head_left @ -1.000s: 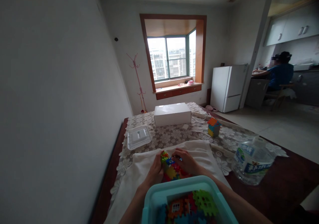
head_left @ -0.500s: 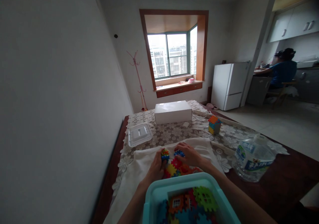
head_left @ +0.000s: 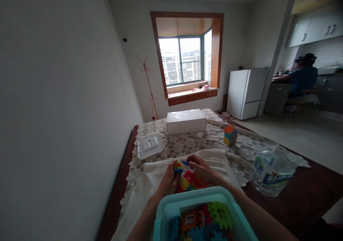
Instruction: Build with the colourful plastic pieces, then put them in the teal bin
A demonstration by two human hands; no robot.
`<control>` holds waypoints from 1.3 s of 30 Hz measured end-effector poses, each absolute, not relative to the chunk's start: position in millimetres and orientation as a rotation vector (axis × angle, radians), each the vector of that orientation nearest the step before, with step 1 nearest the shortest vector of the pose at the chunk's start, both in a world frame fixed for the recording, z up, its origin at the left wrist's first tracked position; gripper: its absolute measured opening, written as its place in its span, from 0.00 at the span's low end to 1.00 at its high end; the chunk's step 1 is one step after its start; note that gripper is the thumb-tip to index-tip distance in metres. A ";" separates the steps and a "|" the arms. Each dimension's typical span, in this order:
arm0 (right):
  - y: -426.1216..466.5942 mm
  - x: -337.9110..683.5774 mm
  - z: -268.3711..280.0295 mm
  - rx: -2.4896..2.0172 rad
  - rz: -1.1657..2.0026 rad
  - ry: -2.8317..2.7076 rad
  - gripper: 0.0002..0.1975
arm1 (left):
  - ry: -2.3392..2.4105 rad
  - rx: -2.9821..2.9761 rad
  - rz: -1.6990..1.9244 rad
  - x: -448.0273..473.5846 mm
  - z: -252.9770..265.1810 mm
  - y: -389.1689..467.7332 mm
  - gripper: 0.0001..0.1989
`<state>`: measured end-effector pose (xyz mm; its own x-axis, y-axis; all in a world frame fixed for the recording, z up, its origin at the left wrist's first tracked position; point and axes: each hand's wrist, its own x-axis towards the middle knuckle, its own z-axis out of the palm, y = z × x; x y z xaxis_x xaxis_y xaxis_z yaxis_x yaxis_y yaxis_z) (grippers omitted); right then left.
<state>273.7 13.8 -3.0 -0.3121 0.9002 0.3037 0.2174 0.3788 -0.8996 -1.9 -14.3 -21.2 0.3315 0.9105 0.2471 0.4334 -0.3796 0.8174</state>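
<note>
My left hand (head_left: 168, 176) is closed around a small stack of interlocking blocks (head_left: 177, 166) in yellow, red, green and blue. To its right, my right hand (head_left: 199, 166) pinches a blue interlocking block (head_left: 185, 163), seen nearly edge-on and a little apart from the stack. Loose red, yellow and orange blocks (head_left: 189, 176) lie on the white cloth (head_left: 158, 166) below my hands. Closest to me, a turquoise tub (head_left: 198, 192) holds several more blocks, among them a green window piece (head_left: 221, 214) and an orange one (head_left: 189, 219).
A clear lid (head_left: 150, 145) lies at the left and a white box (head_left: 186, 121) stands at the back. Right of it sits a small block house (head_left: 230, 135). A large clear plastic bottle (head_left: 273, 171) stands at the right. A person in blue (head_left: 304, 78) sits in the far kitchen.
My right hand has turned the blue block from facing up to edge-on and brought it slightly left, towards the stack. My left hand keeps its hold in nearly the same spot.
</note>
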 end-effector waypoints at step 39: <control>-4.2 247.9 -15.3 -0.976 0.759 -2.032 0.14 | 1.138 2.143 0.881 -4.8 -19.7 -12.4 0.42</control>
